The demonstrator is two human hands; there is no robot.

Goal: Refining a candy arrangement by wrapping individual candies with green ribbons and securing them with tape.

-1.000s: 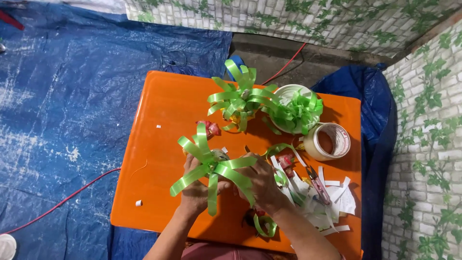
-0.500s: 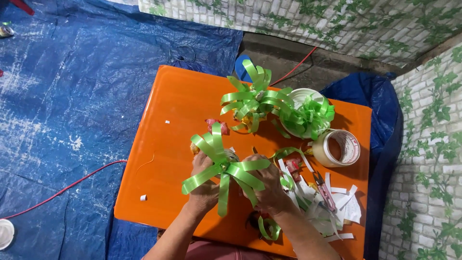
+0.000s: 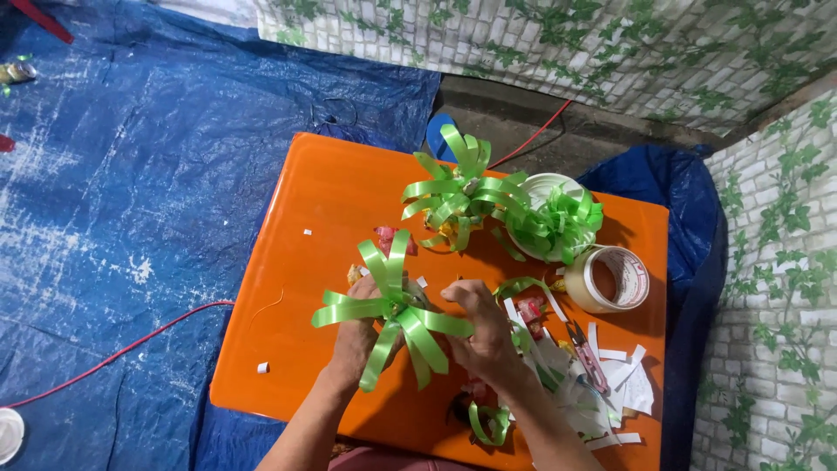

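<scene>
A small orange table (image 3: 331, 209) stands on a blue tarp (image 3: 131, 218) beside brick-and-ivy patterned walls (image 3: 767, 262). At its near edge the left hand (image 3: 362, 336) and right hand (image 3: 479, 336), close together, grip a green ribbon bow (image 3: 392, 310). Farther off lie a finished bow (image 3: 458, 192), a white bowl (image 3: 549, 187) of ribbon, a tape roll (image 3: 610, 279), scissors (image 3: 584, 353) and paper scraps (image 3: 623, 384).

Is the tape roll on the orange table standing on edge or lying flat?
Lying flat: the tape roll rests on its side face, open core facing up.
</scene>
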